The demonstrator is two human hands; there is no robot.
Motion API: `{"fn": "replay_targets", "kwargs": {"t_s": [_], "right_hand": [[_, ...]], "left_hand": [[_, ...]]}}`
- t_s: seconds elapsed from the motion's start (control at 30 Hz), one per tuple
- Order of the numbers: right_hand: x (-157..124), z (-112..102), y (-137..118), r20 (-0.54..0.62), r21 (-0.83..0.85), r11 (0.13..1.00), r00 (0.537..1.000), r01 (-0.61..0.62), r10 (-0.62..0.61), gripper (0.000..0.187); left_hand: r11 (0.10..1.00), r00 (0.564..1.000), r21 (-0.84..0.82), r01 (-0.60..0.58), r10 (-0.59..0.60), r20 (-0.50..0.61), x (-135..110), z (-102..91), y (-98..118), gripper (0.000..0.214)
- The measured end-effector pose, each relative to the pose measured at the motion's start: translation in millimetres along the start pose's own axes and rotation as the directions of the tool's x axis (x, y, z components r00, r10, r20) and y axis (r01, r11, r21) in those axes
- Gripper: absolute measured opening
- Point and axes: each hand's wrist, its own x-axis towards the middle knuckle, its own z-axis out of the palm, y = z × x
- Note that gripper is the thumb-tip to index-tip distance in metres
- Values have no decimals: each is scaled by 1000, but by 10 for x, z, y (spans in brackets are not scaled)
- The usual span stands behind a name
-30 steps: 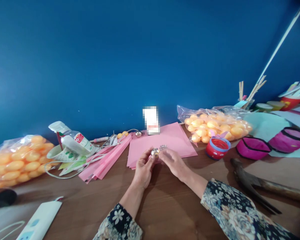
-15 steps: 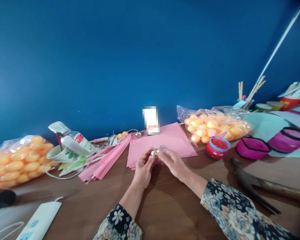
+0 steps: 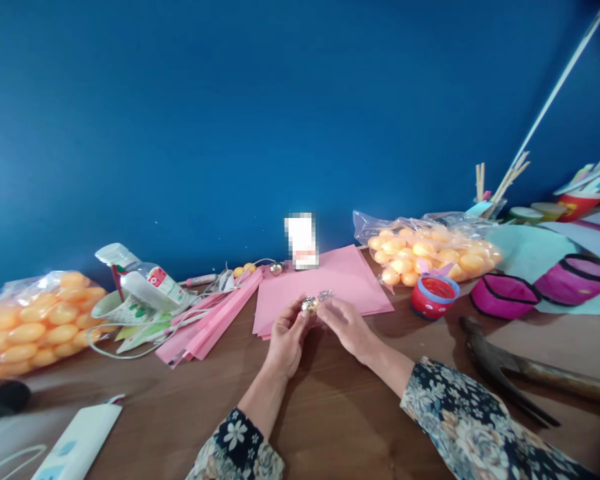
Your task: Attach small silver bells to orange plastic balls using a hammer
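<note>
Both my hands meet over the near edge of a stack of pink paper sheets (image 3: 325, 280) on the brown wooden table (image 3: 330, 413). My left hand (image 3: 286, 340) pinches a small shiny gold bell (image 3: 309, 304) between thumb and fingers. My right hand (image 3: 347, 327) is closed at the same spot, fingertips against the bell, with a small silvery piece (image 3: 325, 294) showing just above them. Another small silver bell (image 3: 277, 268) lies at the far left corner of the pink sheets.
Clear bags of orange plastic eggs lie far left (image 3: 27, 323) and back right (image 3: 430, 250). Pink paper strips (image 3: 215, 320), a tipped bottle (image 3: 145, 280), a red-and-blue lid (image 3: 435, 295), two magenta pouches (image 3: 505, 295), a dark curved tool (image 3: 500, 370) and a white packet (image 3: 77, 443) surround my hands.
</note>
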Motion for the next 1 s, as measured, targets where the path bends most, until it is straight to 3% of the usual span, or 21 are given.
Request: {"fn": "replay_targets", "kwargs": {"t_s": [1.0], "right_hand": [[2, -8, -1, -7, -37, 999, 1000, 9, -10, 27]], "left_hand": [[1000, 1000, 15, -13, 13, 8, 15, -3, -2, 38]]}}
